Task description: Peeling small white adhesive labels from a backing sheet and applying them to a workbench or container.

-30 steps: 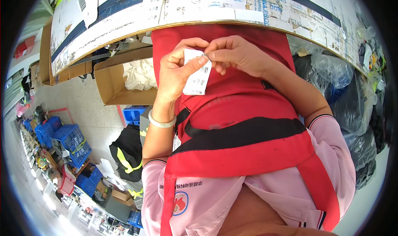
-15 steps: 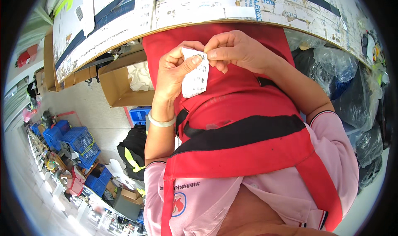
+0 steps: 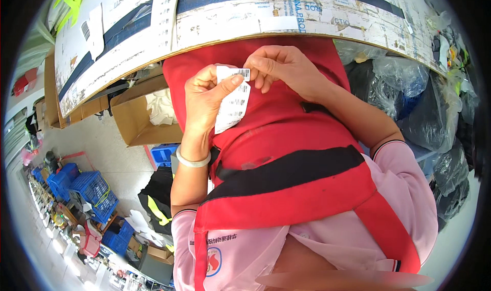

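In my left hand (image 3: 207, 94) is a strip of white printed labels (image 3: 232, 107), pinched under the thumb, its lower end hanging loose over a red apron (image 3: 286, 132). A pale bangle (image 3: 193, 159) circles that wrist. My right hand (image 3: 279, 68) meets the strip's upper right edge with thumb and forefinger pressed together, the other fingers curled. Whether a label sits between those fingertips is too small to see. Both hands are in front of me, just short of the table's near edge.
Ahead spans a worn white tabletop (image 3: 225, 27) with dark blue bands. An open cardboard box (image 3: 130, 119) holding white material stands below it at left. Plastic bags (image 3: 429, 107) are heaped at right. Blue crates (image 3: 94, 191) and a black bundle (image 3: 156, 194) lie further left.
Both hands and the label strip sit slightly lower and further left in the picture, as does the whole scene. The strip's top now faces up more, showing a printed label near the left thumb.
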Demonstrator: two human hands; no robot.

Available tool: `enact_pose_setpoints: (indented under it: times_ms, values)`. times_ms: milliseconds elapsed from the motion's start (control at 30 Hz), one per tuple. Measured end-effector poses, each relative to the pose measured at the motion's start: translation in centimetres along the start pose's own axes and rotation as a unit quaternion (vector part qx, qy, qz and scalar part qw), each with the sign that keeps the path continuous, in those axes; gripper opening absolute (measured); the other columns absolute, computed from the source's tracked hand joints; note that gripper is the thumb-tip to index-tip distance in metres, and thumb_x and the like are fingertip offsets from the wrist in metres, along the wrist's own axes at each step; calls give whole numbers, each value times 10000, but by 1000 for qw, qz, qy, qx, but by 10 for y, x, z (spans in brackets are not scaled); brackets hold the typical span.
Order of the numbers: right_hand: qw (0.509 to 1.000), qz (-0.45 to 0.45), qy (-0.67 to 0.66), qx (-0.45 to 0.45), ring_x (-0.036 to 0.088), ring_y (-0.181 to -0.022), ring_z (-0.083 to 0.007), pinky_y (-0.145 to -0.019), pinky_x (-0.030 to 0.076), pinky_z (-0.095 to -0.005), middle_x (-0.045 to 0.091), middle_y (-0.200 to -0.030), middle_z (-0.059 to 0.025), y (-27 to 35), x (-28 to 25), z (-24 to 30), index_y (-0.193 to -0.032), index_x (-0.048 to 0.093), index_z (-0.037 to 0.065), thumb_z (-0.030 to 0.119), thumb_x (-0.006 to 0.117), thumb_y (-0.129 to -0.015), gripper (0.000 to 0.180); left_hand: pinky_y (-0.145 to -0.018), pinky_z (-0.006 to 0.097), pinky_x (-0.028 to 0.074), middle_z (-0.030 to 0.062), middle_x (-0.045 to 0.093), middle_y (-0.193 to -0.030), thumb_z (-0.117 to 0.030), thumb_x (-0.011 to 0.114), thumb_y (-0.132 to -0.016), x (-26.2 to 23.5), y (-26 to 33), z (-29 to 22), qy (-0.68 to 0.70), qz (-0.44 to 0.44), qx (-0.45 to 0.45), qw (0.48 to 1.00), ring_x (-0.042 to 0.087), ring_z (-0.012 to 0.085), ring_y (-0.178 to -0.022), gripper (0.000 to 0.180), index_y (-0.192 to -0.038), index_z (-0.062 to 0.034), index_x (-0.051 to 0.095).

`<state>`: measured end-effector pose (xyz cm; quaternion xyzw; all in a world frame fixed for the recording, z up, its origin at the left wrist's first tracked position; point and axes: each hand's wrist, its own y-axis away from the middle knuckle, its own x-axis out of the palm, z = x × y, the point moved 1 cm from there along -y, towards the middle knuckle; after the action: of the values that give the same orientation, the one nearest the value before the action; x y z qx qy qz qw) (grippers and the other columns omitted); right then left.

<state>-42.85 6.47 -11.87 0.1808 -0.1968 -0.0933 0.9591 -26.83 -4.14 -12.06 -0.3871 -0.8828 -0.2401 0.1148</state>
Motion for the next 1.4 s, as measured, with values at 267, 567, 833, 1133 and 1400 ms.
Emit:
enact_pose_setpoints:
  times_ms: [267, 567, 833, 1133, 1400]
  values:
    - [995, -77, 55, -34, 564, -680, -69, -618, 487, -216, 612, -786, -19, 0, -17, 0, -937, 636, 4, 151, 604, -920, 151, -627, 194, 461, 28, 659, -822, 7, 686, -826, 10, -19, 3, -76, 52, 3, 996, 593, 63, -728, 75, -899, 19, 686]
    - [927, -222, 267, -144, 610, -643, -99, -579, 499, -237, 633, -762, -28, -12, -85, 23, -964, 632, 25, 163, 579, -920, 154, -680, 203, 436, 33, 630, -842, 21, 668, -832, -2, -22, 11, -18, 55, -15, 998, 576, 88, -775, 72, -898, 34, 693]
    - [938, -150, 310, -38, 577, -643, -57, -583, 511, -199, 611, -754, -10, -29, -113, 29, -950, 634, 31, 223, 587, -927, 199, -695, 212, 463, 22, 631, -841, -16, 650, -861, -18, -22, 15, 23, 20, -55, 998, 585, 89, -772, 106, -945, 39, 683]
    - [960, -111, 256, 15, 600, -586, -119, -517, 507, -240, 617, -696, -59, -39, -111, 40, -895, 635, -26, 143, 612, -887, 171, -707, 225, 500, 27, 650, -862, -20, 642, -866, -23, -23, 17, 34, 19, -64, 997, 623, 104, -785, 110, -959, 25, 682]
    - [958, -108, 266, 4, 606, -592, -119, -512, 515, -238, 620, -698, -65, -40, -111, 38, -889, 631, -35, 126, 587, -905, 167, -720, 225, 501, 36, 659, -881, -17, 639, -868, -22, -23, 20, 41, 21, -66, 997, 629, 108, -797, 109, -960, 29, 678]
